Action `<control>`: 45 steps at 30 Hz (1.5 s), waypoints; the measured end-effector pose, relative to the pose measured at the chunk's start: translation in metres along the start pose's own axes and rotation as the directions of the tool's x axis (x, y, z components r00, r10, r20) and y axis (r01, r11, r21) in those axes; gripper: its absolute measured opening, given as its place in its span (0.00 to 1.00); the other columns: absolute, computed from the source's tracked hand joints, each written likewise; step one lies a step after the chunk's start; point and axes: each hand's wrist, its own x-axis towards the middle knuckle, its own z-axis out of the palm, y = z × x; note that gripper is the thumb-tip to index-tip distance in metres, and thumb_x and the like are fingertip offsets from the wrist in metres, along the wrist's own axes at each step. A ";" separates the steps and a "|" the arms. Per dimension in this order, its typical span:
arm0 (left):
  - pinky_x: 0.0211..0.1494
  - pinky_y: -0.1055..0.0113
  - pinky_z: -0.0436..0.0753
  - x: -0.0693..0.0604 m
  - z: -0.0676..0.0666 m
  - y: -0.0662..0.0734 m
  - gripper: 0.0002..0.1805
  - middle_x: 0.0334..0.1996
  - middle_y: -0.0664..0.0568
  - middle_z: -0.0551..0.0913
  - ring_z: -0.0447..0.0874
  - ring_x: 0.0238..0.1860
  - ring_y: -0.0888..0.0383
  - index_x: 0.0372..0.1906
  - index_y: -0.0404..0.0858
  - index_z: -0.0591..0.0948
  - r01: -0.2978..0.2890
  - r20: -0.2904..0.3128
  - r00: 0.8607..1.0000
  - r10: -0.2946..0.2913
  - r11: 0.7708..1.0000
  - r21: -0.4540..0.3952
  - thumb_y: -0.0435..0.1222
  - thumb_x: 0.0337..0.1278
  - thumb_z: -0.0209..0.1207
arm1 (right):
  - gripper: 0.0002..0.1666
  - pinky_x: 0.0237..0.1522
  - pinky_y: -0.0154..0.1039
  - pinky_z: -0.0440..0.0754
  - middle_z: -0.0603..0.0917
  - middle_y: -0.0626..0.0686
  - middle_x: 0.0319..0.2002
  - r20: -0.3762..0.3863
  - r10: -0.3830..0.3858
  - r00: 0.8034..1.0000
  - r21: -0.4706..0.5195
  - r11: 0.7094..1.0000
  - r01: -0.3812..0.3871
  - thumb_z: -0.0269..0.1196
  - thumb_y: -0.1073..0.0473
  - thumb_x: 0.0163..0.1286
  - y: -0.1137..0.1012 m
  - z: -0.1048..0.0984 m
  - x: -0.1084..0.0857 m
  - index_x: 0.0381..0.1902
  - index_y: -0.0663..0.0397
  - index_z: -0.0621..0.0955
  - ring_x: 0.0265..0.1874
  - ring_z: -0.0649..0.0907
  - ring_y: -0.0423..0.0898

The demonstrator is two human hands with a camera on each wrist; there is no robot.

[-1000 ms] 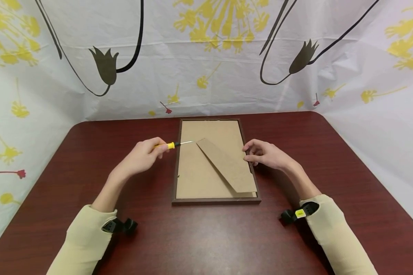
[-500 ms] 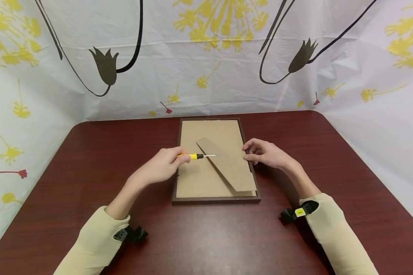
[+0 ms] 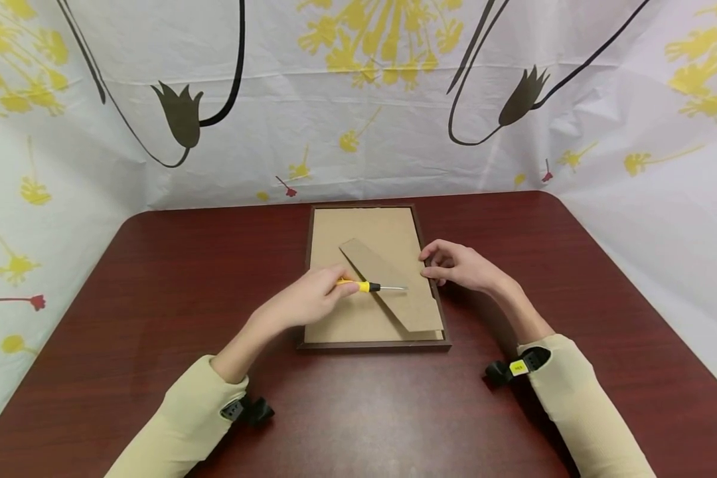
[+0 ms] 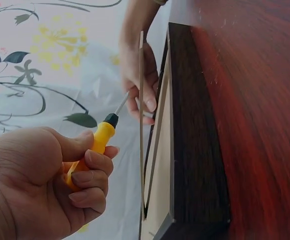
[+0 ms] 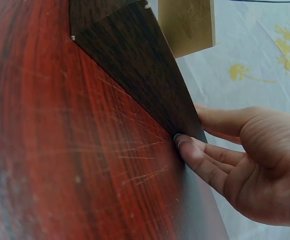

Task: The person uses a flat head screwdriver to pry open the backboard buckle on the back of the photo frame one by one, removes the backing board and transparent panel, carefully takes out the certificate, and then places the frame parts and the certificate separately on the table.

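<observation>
White sheeting (image 3: 394, 156) printed with yellow blossoms backs a dark red tabletop (image 3: 358, 411), where a brown frame (image 3: 373, 346) lies close to the far edge, wide stretches of wood open on its left, right and near sides. Over the frame's tan backing board (image 3: 364, 222), a person's left hand (image 3: 311, 297) grips a yellow-handled screwdriver (image 3: 364, 287), fingers curled round the handle, its metal shaft pointing toward the right and held apart from the slanted support flap (image 3: 418, 317) raised off the board. At the frame's right side, the right hand (image 3: 463, 268) pinches the rim between thumb and fingers, across from the screwdriver's tip.
</observation>
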 end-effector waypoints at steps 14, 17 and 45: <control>0.30 0.69 0.68 0.013 0.012 0.006 0.11 0.26 0.57 0.77 0.67 0.26 0.61 0.44 0.39 0.84 -0.034 0.024 0.999 0.032 0.996 0.081 0.43 0.72 0.60 | 0.18 0.38 0.48 0.81 0.82 0.60 0.37 0.000 0.003 1.000 -0.001 1.000 -0.003 0.67 0.61 0.71 -0.009 0.002 -0.001 0.55 0.60 0.77 0.32 0.82 0.58; 0.28 0.70 0.66 0.016 0.014 0.006 0.10 0.24 0.58 0.76 0.65 0.23 0.63 0.42 0.41 0.85 -0.035 0.020 0.999 0.034 0.998 0.057 0.44 0.71 0.61 | 0.18 0.39 0.50 0.81 0.82 0.61 0.38 -0.003 0.010 1.000 -0.015 1.000 -0.010 0.65 0.63 0.72 -0.009 0.002 -0.001 0.56 0.62 0.76 0.33 0.82 0.60; 0.25 0.70 0.67 0.034 0.030 0.021 0.07 0.22 0.58 0.75 0.71 0.24 0.61 0.35 0.48 0.85 0.028 -0.058 0.998 -0.021 0.992 0.122 0.46 0.65 0.63 | 0.19 0.31 0.45 0.82 0.82 0.58 0.31 0.035 0.025 0.999 0.018 1.000 -0.025 0.66 0.57 0.72 0.000 0.000 0.000 0.56 0.58 0.75 0.25 0.81 0.54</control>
